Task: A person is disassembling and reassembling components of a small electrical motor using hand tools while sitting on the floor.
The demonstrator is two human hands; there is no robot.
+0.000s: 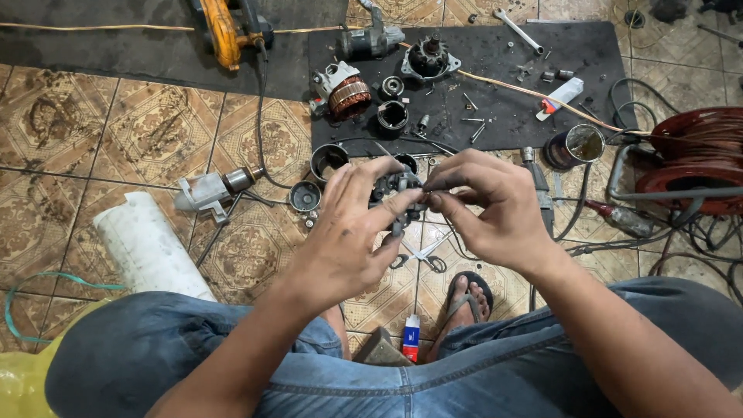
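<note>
A small dark motor part (pixel 398 193) is held up over the tiled floor (pixel 116 131), between both hands — left hand (pixel 348 232) fingers closed around its left side, right hand (pixel 487 205) fingertips pinched on its right edge. Behind them lie scissors (pixel 426 255), metal cups (pixel 329 161) and a black mat (pixel 495 85) strewn with motor pieces
</note>
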